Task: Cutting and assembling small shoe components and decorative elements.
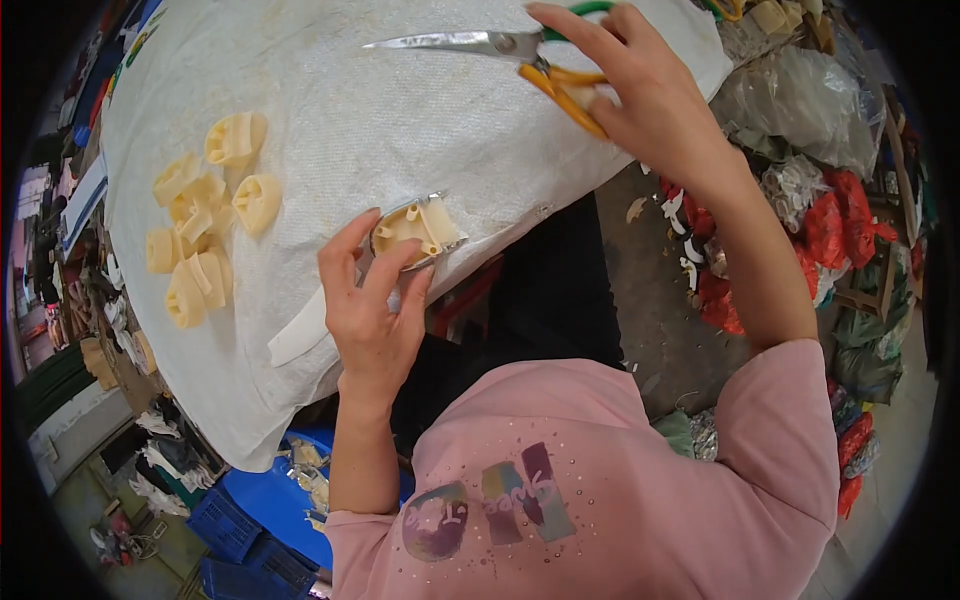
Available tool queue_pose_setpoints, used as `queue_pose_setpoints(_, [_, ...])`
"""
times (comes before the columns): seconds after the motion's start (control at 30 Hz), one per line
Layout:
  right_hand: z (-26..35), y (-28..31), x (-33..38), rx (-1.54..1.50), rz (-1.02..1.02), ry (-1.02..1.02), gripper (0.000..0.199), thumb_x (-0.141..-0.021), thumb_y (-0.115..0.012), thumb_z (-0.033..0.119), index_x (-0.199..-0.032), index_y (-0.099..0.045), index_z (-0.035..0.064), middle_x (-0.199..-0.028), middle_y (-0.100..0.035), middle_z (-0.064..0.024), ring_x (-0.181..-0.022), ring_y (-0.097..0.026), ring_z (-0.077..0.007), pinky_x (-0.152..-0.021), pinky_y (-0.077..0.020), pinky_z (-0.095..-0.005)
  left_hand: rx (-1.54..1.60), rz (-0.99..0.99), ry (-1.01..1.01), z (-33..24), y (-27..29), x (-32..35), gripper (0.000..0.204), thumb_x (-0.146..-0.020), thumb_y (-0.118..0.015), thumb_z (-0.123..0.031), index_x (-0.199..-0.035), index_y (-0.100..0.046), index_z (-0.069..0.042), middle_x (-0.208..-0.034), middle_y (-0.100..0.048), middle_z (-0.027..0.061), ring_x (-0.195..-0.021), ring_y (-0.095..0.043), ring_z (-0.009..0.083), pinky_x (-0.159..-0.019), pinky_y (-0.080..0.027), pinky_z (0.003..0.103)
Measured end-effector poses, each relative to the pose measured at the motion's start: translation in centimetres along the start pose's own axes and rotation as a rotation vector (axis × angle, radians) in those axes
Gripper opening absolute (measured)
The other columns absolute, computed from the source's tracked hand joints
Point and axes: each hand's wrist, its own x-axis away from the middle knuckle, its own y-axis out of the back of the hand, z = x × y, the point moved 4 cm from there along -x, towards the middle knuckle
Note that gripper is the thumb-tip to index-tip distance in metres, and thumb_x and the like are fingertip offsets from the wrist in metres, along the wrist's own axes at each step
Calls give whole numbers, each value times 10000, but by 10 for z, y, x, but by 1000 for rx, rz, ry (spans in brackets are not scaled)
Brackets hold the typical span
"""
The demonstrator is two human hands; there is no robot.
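Observation:
My left hand is closed around a small cream plastic part with a shiny silver edge, near the front edge of the white-covered table. Pegs stand up inside the part, and a paler flap is on its right side. Farther off to the right, my right hand grips scissors with one green and one yellow handle. Their long blades point left over the table, apart from the part. Several cream plastic pieces lie grouped on the left of the table.
A white strip lies at the table's near edge. Below it is a blue tub with scraps inside, beside dark blue crates. Clear plastic bags, red bags and white scraps lie on the floor to the right.

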Motion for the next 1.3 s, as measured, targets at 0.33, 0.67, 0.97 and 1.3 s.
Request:
queue_pose_setpoints(0.33, [46, -45, 125, -892, 487, -328, 579, -740, -597, 146, -1272, -382, 70, -1045, -541, -197, -961, -539, -372, -838, -437, -397, 73, 62, 64, 8, -6, -2, 297, -577, -716, 71, -839, -647, -50, -1077, -550, 138, -898, -566, 258, -737, -482, 326])
queue_pose_setpoints(0.67, [63, -72, 121, -1254, 690, -378, 407, -808, -547, 129, -1192, -436, 54, -987, -587, -164, -904, -590, -343, -765, -454, -358, 23, 103, 122, 7, -6, -5, 230, -606, -711, 47, -817, -664, -34, -1062, -567, 126, -965, -562, 237, -833, -463, 332])
queue_pose_setpoints(0.97, [73, -77, 112, -1475, 691, -550, 260, -829, -543, 159, -1065, -505, 56, -944, -603, -85, -864, -616, -247, -744, -468, -323, 50, 101, 133, 7, -6, -5, 222, -605, -725, 35, -808, -673, -37, -1048, -577, 124, -937, -573, 229, -806, -476, 325])
queue_pose_setpoints(1.3, [77, -81, 115, -1421, 539, -451, 286, -804, -574, 108, -1073, -508, 37, -895, -602, -98, -825, -621, -246, -719, -470, -294, 19, 102, 135, 7, -7, -5, 219, -608, -727, 28, -809, -672, -37, -1043, -578, 124, -939, -572, 231, -805, -477, 325])
